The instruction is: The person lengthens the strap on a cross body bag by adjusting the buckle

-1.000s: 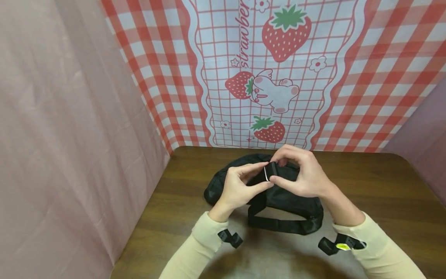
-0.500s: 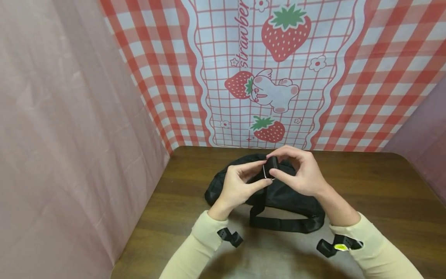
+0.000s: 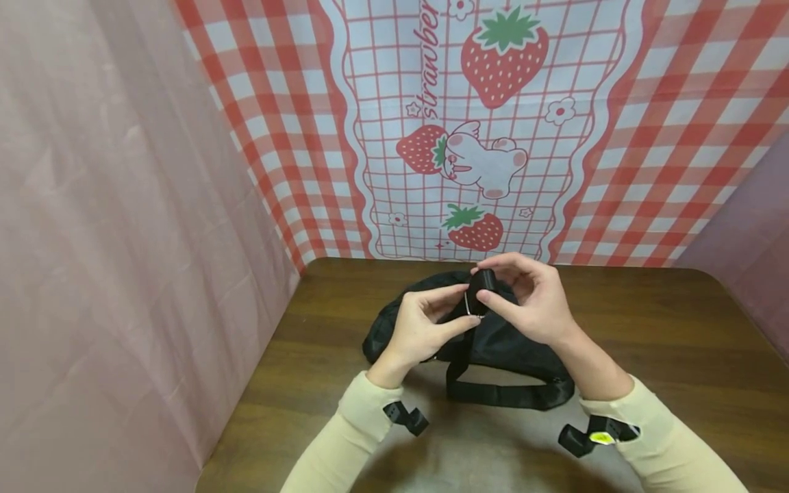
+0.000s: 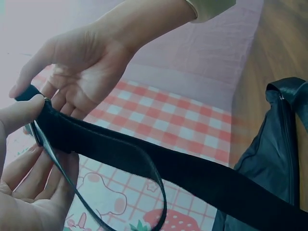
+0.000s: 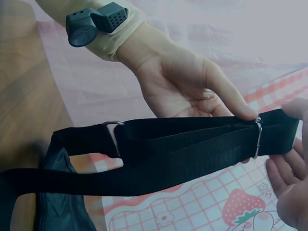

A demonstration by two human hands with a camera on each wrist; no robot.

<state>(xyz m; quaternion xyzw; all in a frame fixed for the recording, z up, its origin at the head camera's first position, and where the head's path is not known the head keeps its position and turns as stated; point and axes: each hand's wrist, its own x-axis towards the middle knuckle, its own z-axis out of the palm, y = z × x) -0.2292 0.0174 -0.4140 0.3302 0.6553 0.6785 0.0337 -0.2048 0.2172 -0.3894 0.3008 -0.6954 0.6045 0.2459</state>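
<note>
A black fabric bag point(image 3: 502, 346) lies on the table with its black webbing strap point(image 3: 505, 396) looping toward me. My left hand point(image 3: 416, 332) pinches the strap at a metal slider buckle point(image 5: 258, 138), thumb on its edge. On the other side of the buckle, my right hand point(image 3: 536, 305) pinches a folded loop of webbing point(image 3: 485, 279) between thumb and fingers. In the right wrist view, another metal ring point(image 5: 114, 138) sits farther down the strap. A slack loop point(image 4: 161, 192) of webbing hangs below the hands in the left wrist view.
The bag lies on a brown wooden table point(image 3: 320, 383). Behind it stands a red-checked strawberry cloth point(image 3: 382, 164). A pale pink curtain point(image 3: 123, 239) closes the left side, another curtain point(image 3: 746, 219) the right.
The folded webbing loop sticks up farther past the buckle than before. My right hand has shifted slightly up with it; the left hand has stayed nearly in place.
</note>
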